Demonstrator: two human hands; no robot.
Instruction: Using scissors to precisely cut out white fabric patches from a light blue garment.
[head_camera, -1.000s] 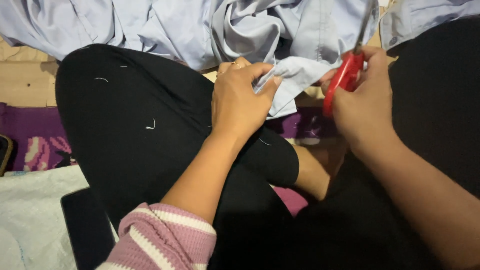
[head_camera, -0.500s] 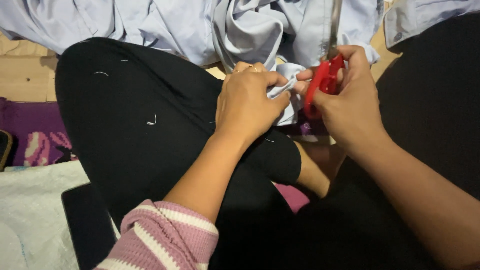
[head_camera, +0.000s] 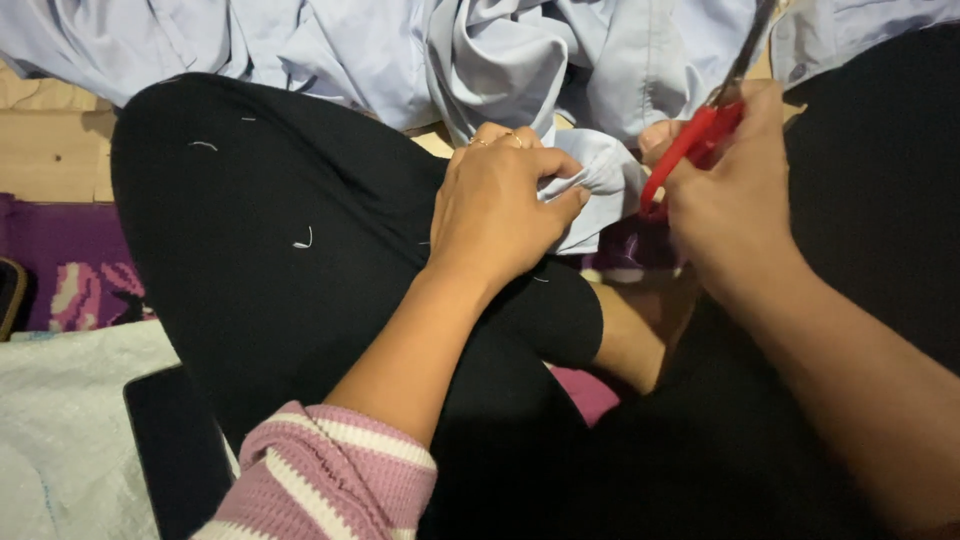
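The left hand (head_camera: 500, 205) pinched a fold of pale blue cloth (head_camera: 600, 175) over the knee, pulling it taut so its edge was presented. The right hand (head_camera: 735, 205), fingers closed around red scissors (head_camera: 695, 140), held the blades just beside that fold.

Home floor: wooden boards (head_camera: 50, 150), purple patterned mat (head_camera: 60, 260).

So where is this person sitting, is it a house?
Probably a home floor, used for sewing work. The person sits cross-legged on wooden boards beside a purple patterned mat, with pale blue fabric heaped in front and red-handled scissors.
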